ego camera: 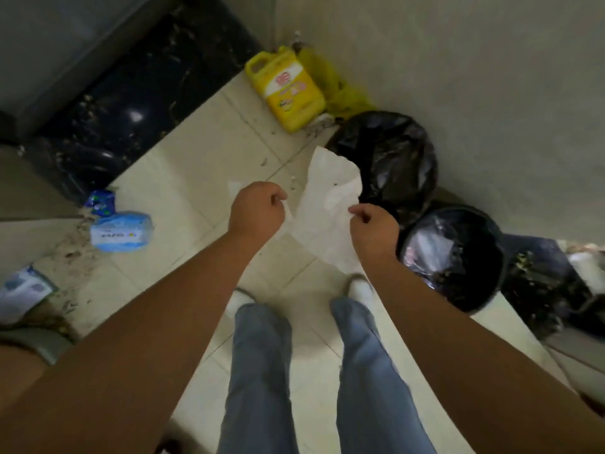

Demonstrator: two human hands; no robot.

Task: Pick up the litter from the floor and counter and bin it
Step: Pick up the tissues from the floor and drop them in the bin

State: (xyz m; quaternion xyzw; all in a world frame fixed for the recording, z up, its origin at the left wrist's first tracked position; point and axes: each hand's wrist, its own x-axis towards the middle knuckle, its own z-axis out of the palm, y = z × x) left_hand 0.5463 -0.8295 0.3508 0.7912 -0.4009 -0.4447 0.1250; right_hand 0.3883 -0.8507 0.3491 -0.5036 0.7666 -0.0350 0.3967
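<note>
A blue packet (121,231) lies on the floor (183,178) near its left edge. The left hand (257,209) and right hand (373,229) each pinch a white bag (322,208), grips closed, beside the black-lined bin (453,257).

No text fully legible. Yellow jug (285,87) near the floor's far corner: label with large red characters, blurred. Blue pack (121,231) by the floor's left edge: dark print, unreadable. White leaflet (23,290): QR-like squares, unclear.
</note>
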